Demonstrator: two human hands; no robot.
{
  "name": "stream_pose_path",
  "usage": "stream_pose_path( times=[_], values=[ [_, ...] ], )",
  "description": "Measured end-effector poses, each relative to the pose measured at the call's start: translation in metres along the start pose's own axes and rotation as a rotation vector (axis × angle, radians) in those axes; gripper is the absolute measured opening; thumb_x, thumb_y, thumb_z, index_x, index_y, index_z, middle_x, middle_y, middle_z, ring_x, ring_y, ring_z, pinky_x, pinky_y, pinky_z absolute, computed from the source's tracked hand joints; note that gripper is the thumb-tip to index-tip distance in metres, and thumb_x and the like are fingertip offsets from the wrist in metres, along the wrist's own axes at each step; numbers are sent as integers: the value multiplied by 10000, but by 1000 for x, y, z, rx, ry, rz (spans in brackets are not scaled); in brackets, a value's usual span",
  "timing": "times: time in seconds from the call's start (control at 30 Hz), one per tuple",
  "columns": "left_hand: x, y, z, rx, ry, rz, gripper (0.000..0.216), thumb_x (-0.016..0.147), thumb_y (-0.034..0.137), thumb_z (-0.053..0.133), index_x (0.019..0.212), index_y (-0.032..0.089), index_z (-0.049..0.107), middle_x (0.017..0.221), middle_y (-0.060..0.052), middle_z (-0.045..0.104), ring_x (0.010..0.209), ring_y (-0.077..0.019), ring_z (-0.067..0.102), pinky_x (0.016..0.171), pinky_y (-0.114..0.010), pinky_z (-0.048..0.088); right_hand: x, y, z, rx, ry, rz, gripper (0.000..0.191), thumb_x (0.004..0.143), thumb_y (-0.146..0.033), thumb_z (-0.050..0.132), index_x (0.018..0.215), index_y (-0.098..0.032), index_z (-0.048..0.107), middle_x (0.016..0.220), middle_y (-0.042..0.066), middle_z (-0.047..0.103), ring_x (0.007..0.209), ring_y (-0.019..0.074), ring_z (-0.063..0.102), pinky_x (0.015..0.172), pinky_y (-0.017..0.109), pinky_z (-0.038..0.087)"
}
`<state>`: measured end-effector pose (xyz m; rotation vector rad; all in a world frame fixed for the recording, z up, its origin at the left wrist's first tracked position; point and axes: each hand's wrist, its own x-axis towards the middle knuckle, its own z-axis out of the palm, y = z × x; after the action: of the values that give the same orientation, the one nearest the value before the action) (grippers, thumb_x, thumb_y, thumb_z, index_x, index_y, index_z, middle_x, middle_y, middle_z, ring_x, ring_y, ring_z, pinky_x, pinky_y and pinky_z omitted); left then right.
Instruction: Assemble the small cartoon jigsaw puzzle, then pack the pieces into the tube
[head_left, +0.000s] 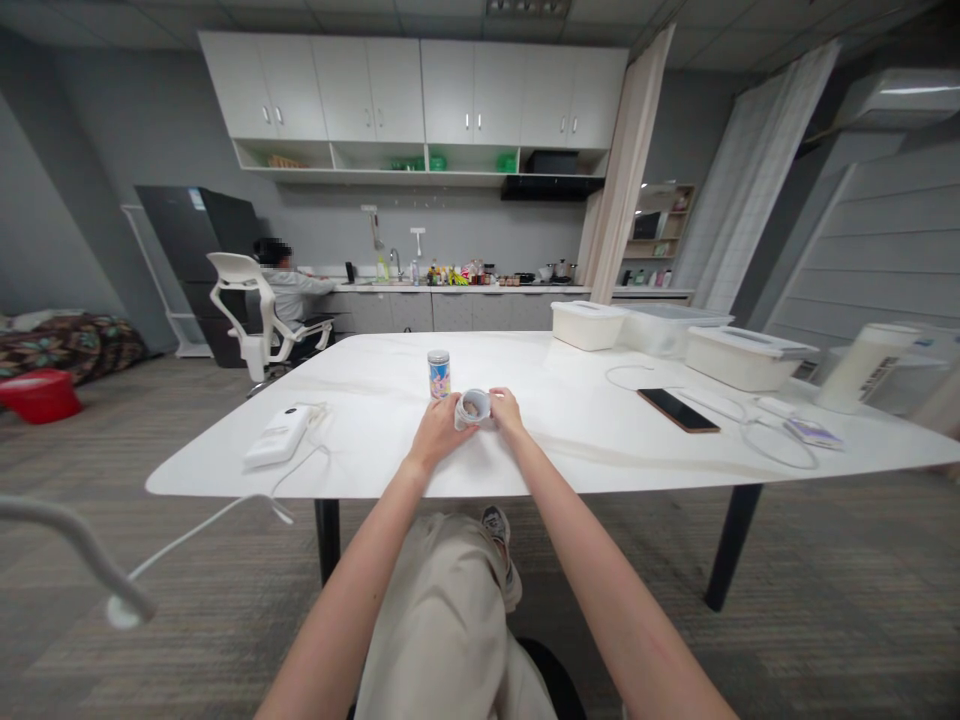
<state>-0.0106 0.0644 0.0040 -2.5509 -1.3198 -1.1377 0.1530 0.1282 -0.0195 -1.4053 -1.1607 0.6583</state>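
Observation:
A small white cup (463, 419) leans toward me just above the table, its round mouth facing my way and a little brownish stuff inside that I cannot make out. My left hand (437, 430) wraps round its left side and underside. At the cup's right rim are the bent fingers of my right hand (505, 410), which seem to grip it; the fingertips are partly hidden. Right behind my left hand a printed can (439, 373) with a silver top stands upright, blue and pink on its side.
On the white table (360, 385), a white power bank (277, 436) with cables lies left. A phone (678, 410), more cables, lidded boxes (739, 358) and a tall white bottle (862, 368) are on the right. A person (289, 290) sits at the far counter.

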Motion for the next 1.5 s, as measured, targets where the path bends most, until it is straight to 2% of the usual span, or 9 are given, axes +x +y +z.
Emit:
stream_pose_path(
  times=[0.2,0.4,0.57,0.73,0.83,0.93,1.07,1.23,1.5],
  values=[
    [-1,3,-3,14,25,8,459,770,310,712,1167,205,509,1164,-114,649,1120,-291,604,1009,-434,429,-4,-1,-4,-59,-2,-36,161,745,-268,580,876,-216,658,758,11,679,747,174,618,785,295,486],
    [-1,9,-5,39,20,-38,447,779,404,694,1129,194,513,1120,-125,658,1086,-297,617,989,-424,426,-13,4,-12,-261,-20,-136,250,757,-170,552,953,-237,692,903,52,701,919,211,624,877,324,455],
    [-1,9,-4,100,-3,-91,440,780,502,673,1044,183,525,1025,-123,680,989,-290,652,948,-405,434,-18,7,-19,-345,86,-118,226,768,-135,584,935,-207,719,1046,151,654,1112,288,555,949,394,410],
    [-1,9,-2,110,-69,-113,389,803,532,629,979,191,565,961,-117,709,936,-290,660,913,-414,441,-22,-3,-22,-471,95,-123,218,853,-160,513,951,-141,707,1159,233,549,1169,352,482,986,492,355],
    [0,9,-3,108,-93,-122,341,803,515,627,917,196,589,938,-110,715,923,-289,658,896,-407,446,-23,-14,-19,-387,47,-236,279,934,-278,430,928,-181,692,1090,162,579,1113,294,505,1010,453,356],
    [0,8,-5,74,-160,-124,302,797,480,622,875,189,600,911,-110,712,884,-291,660,843,-396,464,-24,-24,-17,-139,-52,-414,379,970,-415,346,896,-229,667,1000,84,614,1045,233,535,1021,378,375],
    [-2,2,-5,-1,-250,-96,274,734,330,640,959,178,599,970,-109,695,876,-280,651,791,-373,491,-29,-29,-15,114,-136,-567,418,913,-536,424,1105,-220,619,1128,83,634,1071,226,565,988,352,416],
    [5,-17,4,-4,-256,-103,336,740,110,477,1053,184,575,1104,-111,669,1010,-253,637,894,-374,493,-39,-31,-12,106,-173,-508,583,737,-502,690,1229,-228,539,1147,79,649,1020,240,611,939,358,456],
    [38,-59,28,76,-283,65,274,780,126,494,1012,178,630,1129,-159,669,1134,-278,610,1047,-406,429,-35,-21,-5,-64,-160,-382,550,790,-484,644,1244,-240,451,1124,86,665,987,256,644,902,396,482]
  ],
)
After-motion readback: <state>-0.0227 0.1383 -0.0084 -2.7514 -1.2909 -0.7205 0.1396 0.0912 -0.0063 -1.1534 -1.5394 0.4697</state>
